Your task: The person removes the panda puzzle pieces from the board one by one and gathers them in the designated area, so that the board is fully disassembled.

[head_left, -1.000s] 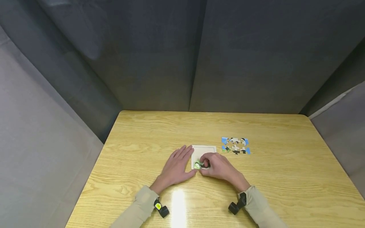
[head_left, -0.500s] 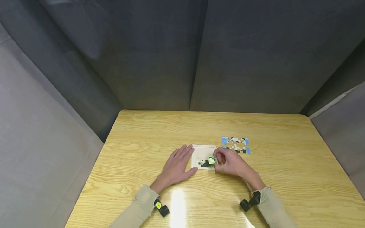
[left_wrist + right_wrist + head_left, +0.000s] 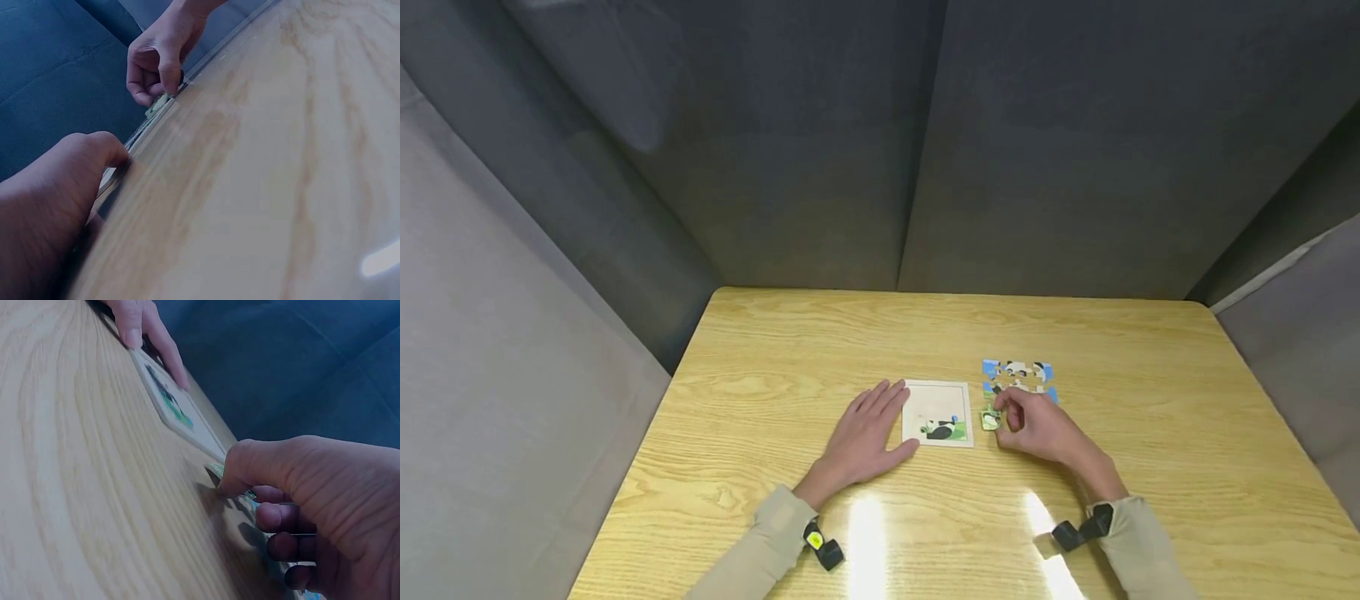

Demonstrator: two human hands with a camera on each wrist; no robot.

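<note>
My right hand pinches a green puzzle piece just right of the puzzle tray. My left hand lies flat, fingers spread, against the tray's left edge.

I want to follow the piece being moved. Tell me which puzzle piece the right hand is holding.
The green piece, pinched by the right hand just right of the puzzle tray. The other loose pieces lie untouched behind it; another sits inside the tray.
</note>
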